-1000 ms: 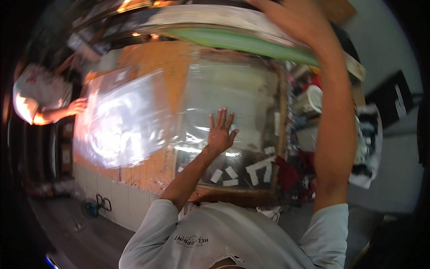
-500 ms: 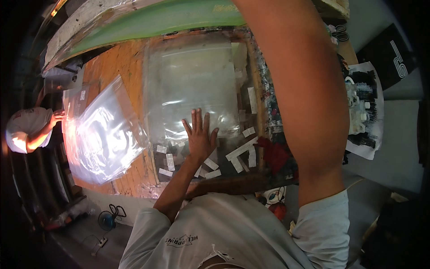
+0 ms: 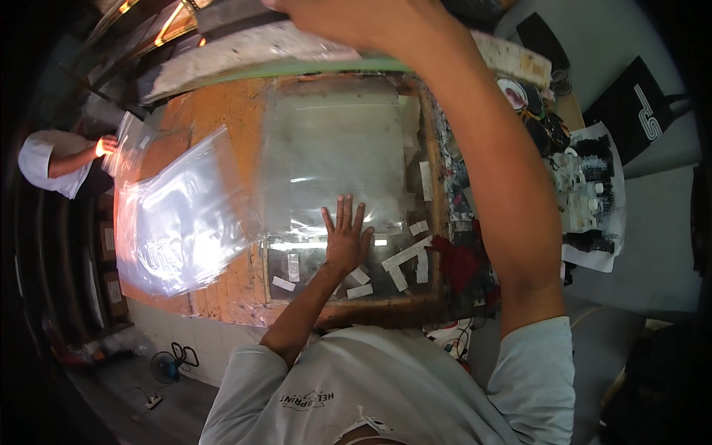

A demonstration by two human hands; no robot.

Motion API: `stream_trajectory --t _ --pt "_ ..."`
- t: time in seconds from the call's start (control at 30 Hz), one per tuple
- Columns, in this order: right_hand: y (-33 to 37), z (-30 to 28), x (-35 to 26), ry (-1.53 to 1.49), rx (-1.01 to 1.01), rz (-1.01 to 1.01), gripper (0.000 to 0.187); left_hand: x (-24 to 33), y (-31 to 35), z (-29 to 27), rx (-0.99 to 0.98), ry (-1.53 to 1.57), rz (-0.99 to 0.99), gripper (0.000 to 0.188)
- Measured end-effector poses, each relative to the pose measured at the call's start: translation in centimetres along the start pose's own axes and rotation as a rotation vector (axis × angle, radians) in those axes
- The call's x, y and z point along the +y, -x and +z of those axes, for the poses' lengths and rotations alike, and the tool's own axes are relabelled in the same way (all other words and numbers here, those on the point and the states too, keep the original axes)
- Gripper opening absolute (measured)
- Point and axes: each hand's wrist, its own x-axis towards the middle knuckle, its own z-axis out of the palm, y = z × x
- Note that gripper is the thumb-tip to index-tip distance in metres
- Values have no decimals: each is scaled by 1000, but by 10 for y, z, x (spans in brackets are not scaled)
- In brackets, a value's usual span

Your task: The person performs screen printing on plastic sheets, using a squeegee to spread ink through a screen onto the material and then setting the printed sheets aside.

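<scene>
My left hand (image 3: 345, 239) lies flat with fingers spread on the lower part of a clear plastic zip bag (image 3: 348, 152). The bag rests on a dark panel with a wooden border, set into the table. My right arm stretches far forward. At the upper edge of the picture my right hand (image 3: 334, 16) is partly cut off, and its fingers do not show clearly enough to tell their pose. Just below it is the long pale edge of a frame (image 3: 237, 58) with a strip of green mesh (image 3: 285, 69) along its underside.
Several clear bags (image 3: 185, 211) lie stacked at left on the wooden tabletop (image 3: 245, 285). Another person (image 3: 63, 159) holds a clear bag (image 3: 127, 141) beyond them. Pale tape strips (image 3: 360, 291) and a red cloth (image 3: 454, 263) sit near my left hand. White bottles (image 3: 578, 193) stand at right.
My right hand has come into view at the top, the arm reaching further left. The green mesh shows much narrower. The other person has lifted a bag. My left hand stays on its bag.
</scene>
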Motion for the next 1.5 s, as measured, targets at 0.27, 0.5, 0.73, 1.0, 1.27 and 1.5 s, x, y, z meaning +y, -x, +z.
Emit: stream_trajectory --t 0.27,0.5,0.73,1.0,1.27,1.5 --pt "129 135 -7 117 394 -134 48 40 47 -108 527 1085 -199 58" --pt "158 247 70 -128 29 64 56 20 97 -104 267 2086 -1119 31" --pt "8 323 179 298 239 40 58 8 100 -67 350 2032 -1331 18" --pt "-31 355 169 275 105 65 67 22 95 -90 314 1954 -1255 29" --pt "168 310 51 159 61 -5 73 19 101 -85 283 1901 -1224 26" --pt "257 304 2 156 -5 84 72 9 100 -61 269 1866 -1186 49"
